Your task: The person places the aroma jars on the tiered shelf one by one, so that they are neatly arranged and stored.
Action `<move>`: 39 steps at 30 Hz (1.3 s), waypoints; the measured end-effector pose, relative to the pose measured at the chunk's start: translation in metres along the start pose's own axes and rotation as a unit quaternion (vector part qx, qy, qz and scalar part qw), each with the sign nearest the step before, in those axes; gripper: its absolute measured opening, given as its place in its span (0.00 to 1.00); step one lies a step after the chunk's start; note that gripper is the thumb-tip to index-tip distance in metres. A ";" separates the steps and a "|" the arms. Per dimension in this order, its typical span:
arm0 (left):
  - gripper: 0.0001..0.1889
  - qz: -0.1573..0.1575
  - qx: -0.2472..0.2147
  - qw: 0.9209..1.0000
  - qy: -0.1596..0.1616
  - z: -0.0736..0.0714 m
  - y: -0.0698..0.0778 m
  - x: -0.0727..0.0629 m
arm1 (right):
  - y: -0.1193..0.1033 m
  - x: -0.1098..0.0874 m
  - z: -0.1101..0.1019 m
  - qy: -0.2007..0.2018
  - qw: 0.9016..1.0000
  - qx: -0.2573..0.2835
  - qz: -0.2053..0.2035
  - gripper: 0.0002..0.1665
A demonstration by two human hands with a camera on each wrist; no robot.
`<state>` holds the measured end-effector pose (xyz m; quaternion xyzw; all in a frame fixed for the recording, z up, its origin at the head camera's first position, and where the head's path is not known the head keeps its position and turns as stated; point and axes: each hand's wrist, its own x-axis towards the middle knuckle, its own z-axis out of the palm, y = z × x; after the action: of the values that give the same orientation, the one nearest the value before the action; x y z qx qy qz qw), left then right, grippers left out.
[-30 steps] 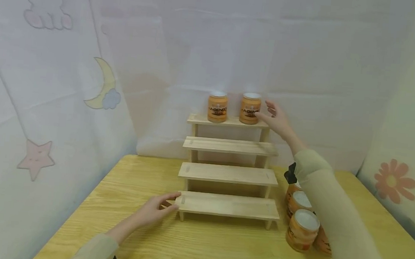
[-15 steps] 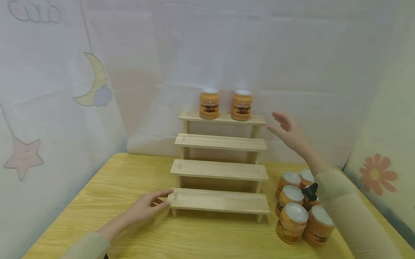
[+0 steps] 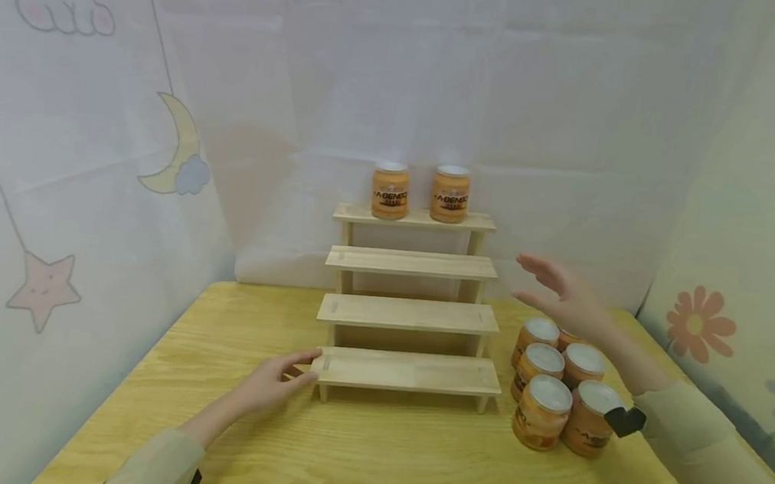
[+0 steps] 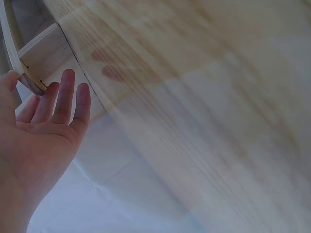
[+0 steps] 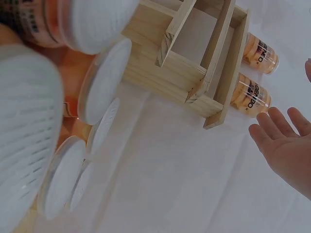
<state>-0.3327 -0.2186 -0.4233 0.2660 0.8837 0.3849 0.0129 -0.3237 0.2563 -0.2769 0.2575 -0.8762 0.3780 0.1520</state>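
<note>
A four-step wooden display shelf (image 3: 406,371) stands on the table. My left hand (image 3: 269,380) holds the left end of its lowest step, thumb on one side and fingers on the other; in the left wrist view that hand (image 4: 46,131) has its other fingers spread past the board end. Two orange jars with pale lids stand upright on the top step, a left jar (image 3: 390,194) and a right jar (image 3: 450,197). My right hand (image 3: 565,300) is empty, fingers extended and thumb apart, in the air right of the shelf, above a group of similar jars (image 3: 541,418).
Several jars stand close together on the yellow wood-grain table (image 3: 368,463), right of the shelf. A pale cloth wall (image 3: 577,135) rises behind, with printed side walls to the left and right.
My right hand has drawn away from the right jar on the top step, moving right and down toward the grouped jars. My left hand stays at the lowest step. The head view has shifted slightly.
</note>
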 end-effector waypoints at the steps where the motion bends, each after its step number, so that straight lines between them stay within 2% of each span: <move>1: 0.27 -0.001 0.000 1.000 0.001 -0.001 0.001 0.000 | -0.001 -0.005 0.000 -0.004 1.000 -0.008 -0.005 0.35; 4: 0.26 0.000 0.002 1.000 0.001 -0.002 0.002 0.001 | -0.002 -0.021 0.000 -0.023 0.999 -0.024 -0.011 0.36; 10: 0.27 -0.002 0.009 1.000 0.000 -0.004 0.003 0.003 | 0.000 -0.055 0.004 -0.053 0.995 -0.071 0.040 0.32; 20: 0.27 -0.001 0.014 1.000 -0.001 -0.002 0.001 0.003 | 0.011 -0.088 0.020 -0.036 0.991 -0.092 0.088 0.35; 30: 0.28 0.000 0.016 1.000 -0.001 -0.001 0.001 0.000 | 0.010 -0.101 0.035 -0.034 0.982 -0.179 0.059 0.30; 33: 0.28 0.002 0.017 1.000 -0.002 -0.001 0.001 -0.001 | 0.010 -0.104 0.039 -0.033 0.979 -0.197 0.043 0.25; 39: 0.28 0.003 0.004 1.000 -0.007 -0.001 0.005 -0.003 | 0.013 -0.109 0.040 -0.022 0.983 -0.183 0.027 0.19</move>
<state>-0.3281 -0.2179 -0.4193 0.2714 0.8844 0.3792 0.0173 -0.2443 0.2705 -0.3616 0.2102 -0.9401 0.2099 0.1675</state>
